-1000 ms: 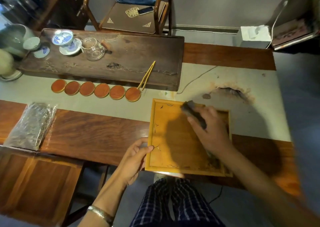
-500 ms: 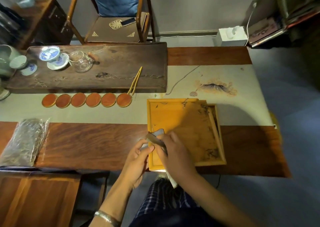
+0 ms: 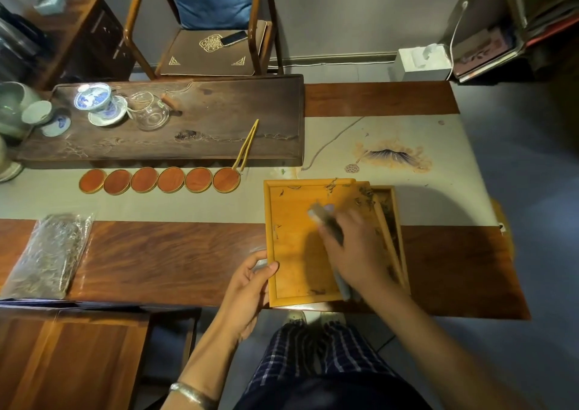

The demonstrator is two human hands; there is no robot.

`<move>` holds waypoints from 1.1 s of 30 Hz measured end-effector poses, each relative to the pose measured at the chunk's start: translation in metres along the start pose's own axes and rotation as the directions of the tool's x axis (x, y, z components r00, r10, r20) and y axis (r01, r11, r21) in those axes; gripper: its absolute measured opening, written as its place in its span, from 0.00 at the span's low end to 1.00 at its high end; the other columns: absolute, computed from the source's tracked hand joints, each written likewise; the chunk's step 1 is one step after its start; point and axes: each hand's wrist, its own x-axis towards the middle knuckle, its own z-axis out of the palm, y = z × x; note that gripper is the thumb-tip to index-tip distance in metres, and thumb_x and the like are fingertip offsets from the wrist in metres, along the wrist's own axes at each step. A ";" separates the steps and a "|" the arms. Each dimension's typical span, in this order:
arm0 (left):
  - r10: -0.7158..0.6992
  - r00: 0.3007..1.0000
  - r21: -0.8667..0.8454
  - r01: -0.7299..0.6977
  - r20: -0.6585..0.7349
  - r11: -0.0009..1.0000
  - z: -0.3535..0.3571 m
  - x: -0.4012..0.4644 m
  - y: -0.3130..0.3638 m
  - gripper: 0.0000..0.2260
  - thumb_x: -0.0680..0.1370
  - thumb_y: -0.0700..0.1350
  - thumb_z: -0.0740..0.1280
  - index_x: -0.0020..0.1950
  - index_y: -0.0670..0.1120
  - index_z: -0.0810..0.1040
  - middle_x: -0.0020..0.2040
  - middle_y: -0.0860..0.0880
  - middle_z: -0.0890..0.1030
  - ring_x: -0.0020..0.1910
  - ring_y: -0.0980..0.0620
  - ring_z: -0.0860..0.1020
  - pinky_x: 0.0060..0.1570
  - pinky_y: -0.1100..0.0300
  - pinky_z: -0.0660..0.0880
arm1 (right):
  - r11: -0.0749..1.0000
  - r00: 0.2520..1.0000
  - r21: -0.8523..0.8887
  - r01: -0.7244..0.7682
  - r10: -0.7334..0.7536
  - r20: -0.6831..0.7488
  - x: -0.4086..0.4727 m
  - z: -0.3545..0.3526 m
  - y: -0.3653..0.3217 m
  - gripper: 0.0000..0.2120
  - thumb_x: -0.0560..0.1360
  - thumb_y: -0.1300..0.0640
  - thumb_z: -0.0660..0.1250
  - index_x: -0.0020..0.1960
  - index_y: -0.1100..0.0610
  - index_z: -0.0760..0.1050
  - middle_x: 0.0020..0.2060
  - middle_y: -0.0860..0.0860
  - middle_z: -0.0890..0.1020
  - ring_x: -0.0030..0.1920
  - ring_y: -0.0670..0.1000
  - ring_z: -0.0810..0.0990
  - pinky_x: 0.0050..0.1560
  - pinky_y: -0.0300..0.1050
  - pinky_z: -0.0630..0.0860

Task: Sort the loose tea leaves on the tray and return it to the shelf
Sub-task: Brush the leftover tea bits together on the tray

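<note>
Tray [image 3: 291,253] sits at the surface's [image 3: 163,259] near edge, overhanging slightly. Left hand [image 3: 250,287] pinches its 9 o'clock rim; right hand [image 3: 354,253] grips a blurred brush [image 3: 329,224] mid-tray. Leaves [image 3: 366,198] gather toward 1 o'clock. Risk: a hard sweep flicks leaves over the rim or shifts the tray off the edge.

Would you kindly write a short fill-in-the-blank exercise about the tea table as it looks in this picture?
1. The left hand grips the yellow tray by its ____ edge.
2. The row beside the tongs holds ____ round coasters.
3. Most tea leaves lie along the tray's ____ side.
4. The right hand holds a ____ over the tray.

Missing words: left; six; right; brush
</note>
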 end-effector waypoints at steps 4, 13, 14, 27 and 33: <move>0.027 1.000 0.061 -0.027 0.001 0.998 0.007 0.003 -0.001 0.14 0.76 0.45 0.70 0.60 0.43 0.78 0.46 0.37 0.84 0.41 0.45 0.84 0.39 0.53 0.81 | 0.991 0.984 0.020 0.134 -0.135 0.120 -0.018 0.030 -0.036 0.11 0.79 0.49 0.59 0.58 0.52 0.73 0.50 0.48 0.71 0.44 0.48 0.74 0.41 0.46 0.76; 0.036 0.999 0.103 -0.039 0.030 0.994 0.007 0.009 0.002 0.14 0.74 0.43 0.69 0.58 0.43 0.78 0.43 0.38 0.85 0.39 0.45 0.84 0.37 0.54 0.80 | 0.997 0.997 -0.050 0.066 -0.064 0.032 0.005 0.038 -0.043 0.14 0.80 0.49 0.58 0.60 0.53 0.75 0.50 0.52 0.73 0.47 0.52 0.74 0.40 0.43 0.69; 0.032 0.999 0.106 -0.036 0.031 0.994 0.008 0.010 0.002 0.14 0.74 0.42 0.70 0.59 0.42 0.77 0.43 0.39 0.85 0.38 0.46 0.84 0.35 0.56 0.80 | 0.995 0.998 -0.074 0.062 -0.061 0.019 0.009 0.037 -0.043 0.14 0.80 0.49 0.58 0.60 0.53 0.75 0.50 0.52 0.73 0.47 0.52 0.74 0.38 0.42 0.67; -0.015 0.998 0.121 0.008 0.059 0.993 -0.003 0.006 -0.006 0.16 0.73 0.42 0.71 0.59 0.40 0.74 0.35 0.44 0.80 0.27 0.55 0.77 0.27 0.65 0.74 | 0.953 0.994 -0.286 -0.102 0.091 -0.053 0.042 0.004 0.018 0.16 0.81 0.51 0.57 0.65 0.55 0.70 0.56 0.54 0.73 0.51 0.53 0.77 0.40 0.41 0.67; -0.030 0.999 0.144 0.024 0.040 0.989 -0.006 0.006 -0.006 0.14 0.74 0.41 0.71 0.58 0.41 0.75 0.35 0.44 0.79 0.27 0.55 0.76 0.27 0.65 0.74 | 0.981 0.995 -0.194 -0.017 -0.003 -0.103 0.027 0.012 -0.008 0.13 0.80 0.51 0.58 0.61 0.55 0.71 0.51 0.52 0.73 0.44 0.48 0.73 0.38 0.37 0.66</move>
